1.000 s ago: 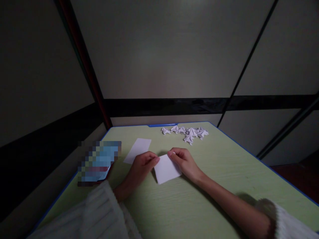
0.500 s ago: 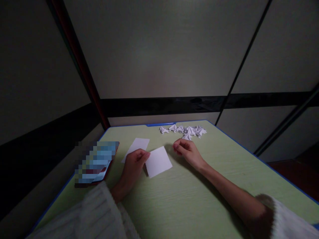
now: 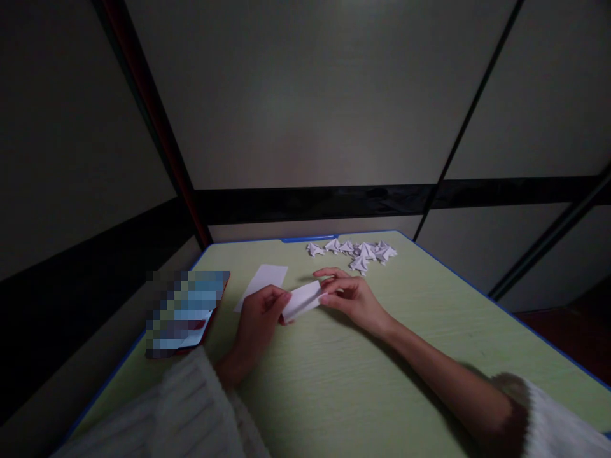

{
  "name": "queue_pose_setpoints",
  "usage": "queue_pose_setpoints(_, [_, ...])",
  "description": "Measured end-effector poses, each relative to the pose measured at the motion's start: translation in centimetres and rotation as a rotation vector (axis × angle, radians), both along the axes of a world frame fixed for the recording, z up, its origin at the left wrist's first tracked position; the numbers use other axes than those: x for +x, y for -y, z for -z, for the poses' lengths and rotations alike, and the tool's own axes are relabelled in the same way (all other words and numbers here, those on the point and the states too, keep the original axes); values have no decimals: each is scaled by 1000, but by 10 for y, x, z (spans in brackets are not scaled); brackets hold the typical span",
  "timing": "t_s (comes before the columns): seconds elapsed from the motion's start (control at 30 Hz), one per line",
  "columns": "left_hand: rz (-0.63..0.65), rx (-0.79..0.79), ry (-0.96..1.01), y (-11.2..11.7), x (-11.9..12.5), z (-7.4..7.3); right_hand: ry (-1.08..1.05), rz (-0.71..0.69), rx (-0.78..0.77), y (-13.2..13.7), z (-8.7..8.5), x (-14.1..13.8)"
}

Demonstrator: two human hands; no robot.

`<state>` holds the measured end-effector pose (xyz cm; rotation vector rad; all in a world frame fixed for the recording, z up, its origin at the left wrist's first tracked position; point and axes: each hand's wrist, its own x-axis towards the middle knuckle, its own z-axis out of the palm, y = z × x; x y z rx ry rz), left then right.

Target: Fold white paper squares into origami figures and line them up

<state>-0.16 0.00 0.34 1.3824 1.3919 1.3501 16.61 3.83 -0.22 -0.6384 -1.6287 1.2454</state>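
Observation:
A small white paper [image 3: 303, 299] is lifted off the green table [image 3: 363, 388], seen nearly edge-on. My left hand [image 3: 260, 318] pinches its left end. My right hand [image 3: 351, 294] grips its right end with thumb and fingers. A second white sheet [image 3: 261, 284] lies flat just behind my left hand. Both arms wear white knitted sleeves.
Several folded white paper figures [image 3: 358, 250] lie in a cluster near the table's far edge. A phone [image 3: 186, 312] with a blurred screen rests at the left edge. Dark walls and slanted poles surround the blue-rimmed table.
The paper lay flat under my left fingers, with my right hand apart from it. Now my right hand has taken its right end and the sheet is raised and tilted.

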Motion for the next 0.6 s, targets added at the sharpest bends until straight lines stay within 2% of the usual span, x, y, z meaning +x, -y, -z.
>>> queue_pose_setpoints(0.17, [40,-6,47,4,5,0,-37,136,-229,4,0,-7])
queue_pose_setpoints(0.23, [63,-9,88,3,5,1,-23,190,-274,5,0,-9])
queue_pose_setpoints(0.4, [148,-44,265,0,4,6,-16,297,-215,5,2,-12])
queue_pose_setpoints(0.6, [92,-104,246,1,7,4,-21,331,-212,6,1,-13])
